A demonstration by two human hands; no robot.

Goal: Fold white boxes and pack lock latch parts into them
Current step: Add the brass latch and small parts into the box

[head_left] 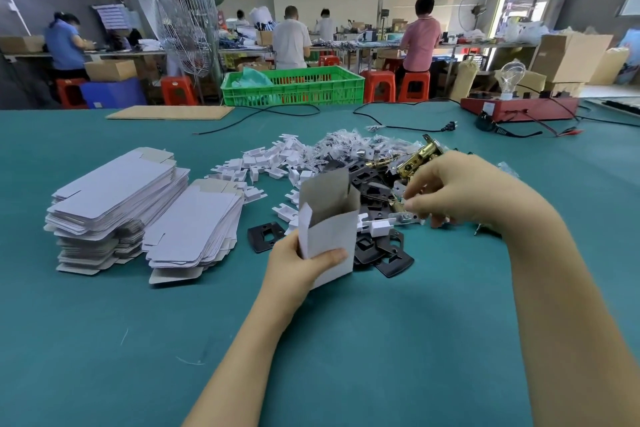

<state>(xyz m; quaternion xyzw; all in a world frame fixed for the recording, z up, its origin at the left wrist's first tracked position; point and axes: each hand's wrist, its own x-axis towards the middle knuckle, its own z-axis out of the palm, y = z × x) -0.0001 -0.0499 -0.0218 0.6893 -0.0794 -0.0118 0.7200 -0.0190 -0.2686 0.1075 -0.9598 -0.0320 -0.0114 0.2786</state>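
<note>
My left hand [294,263] grips a folded white box [330,225], held upright with its top flap open and its grey inside showing. To its right, my right hand [457,191] reaches into the parts pile with curled fingers that pinch a small silver latch part [403,217]. The pile holds black strike plates [384,253], brass latch bolts [415,159], white plastic pieces [263,163] and small bagged screws [343,142].
Two stacks of flat white box blanks [114,204] [194,229] lie at the left on the green table [138,340]. A cardboard sheet [169,112], black cables [398,126] and a red test unit with a bulb [519,107] sit at the far edge. A green crate [294,85] stands behind.
</note>
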